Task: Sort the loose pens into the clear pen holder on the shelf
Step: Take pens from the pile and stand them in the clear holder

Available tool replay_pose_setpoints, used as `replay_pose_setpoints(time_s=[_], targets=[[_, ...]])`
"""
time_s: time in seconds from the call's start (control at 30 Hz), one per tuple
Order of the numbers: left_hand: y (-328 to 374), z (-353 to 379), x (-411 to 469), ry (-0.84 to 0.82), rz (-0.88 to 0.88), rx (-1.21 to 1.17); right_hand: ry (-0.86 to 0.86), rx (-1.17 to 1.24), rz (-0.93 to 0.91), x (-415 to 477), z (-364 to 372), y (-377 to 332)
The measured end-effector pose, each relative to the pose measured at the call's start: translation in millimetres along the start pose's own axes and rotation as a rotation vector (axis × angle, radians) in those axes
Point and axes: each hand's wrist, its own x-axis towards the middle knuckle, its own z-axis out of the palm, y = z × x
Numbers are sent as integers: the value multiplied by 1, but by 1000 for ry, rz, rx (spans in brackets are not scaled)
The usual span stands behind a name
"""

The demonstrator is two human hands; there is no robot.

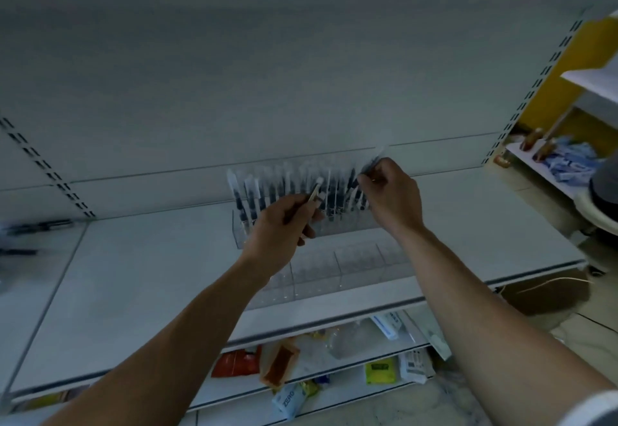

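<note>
Grey shelf [150, 275] holds the clear pen holder [334, 268]: far row packed with pens [267, 191], near rows unfilled. Left hand [281, 225] grips a white-capped pen [316, 191]; right hand [391, 194] pinches another pen [373, 163] at the row's right end. Loose pens [40, 226] lie unsorted at left.

L hand [284, 221], R hand [391, 191], both gripping pens [316, 191]

Upright pens [294, 191] crowd the holder's back row; front compartments [334, 268] open.

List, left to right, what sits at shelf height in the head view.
Loose dark pens → left hand holding a pale pen → right hand pinching a clear pen → blue packets on the side shelf.
</note>
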Motion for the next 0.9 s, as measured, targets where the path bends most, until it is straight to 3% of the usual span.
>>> replay_pose_setpoints(time_s=[0.37, 0.9], targets=[[18, 10, 15, 32, 26, -240, -85, -142, -212, 16, -5, 3], [28, 56, 6, 286, -43, -495, -164, 39, -342, 33, -12, 33]])
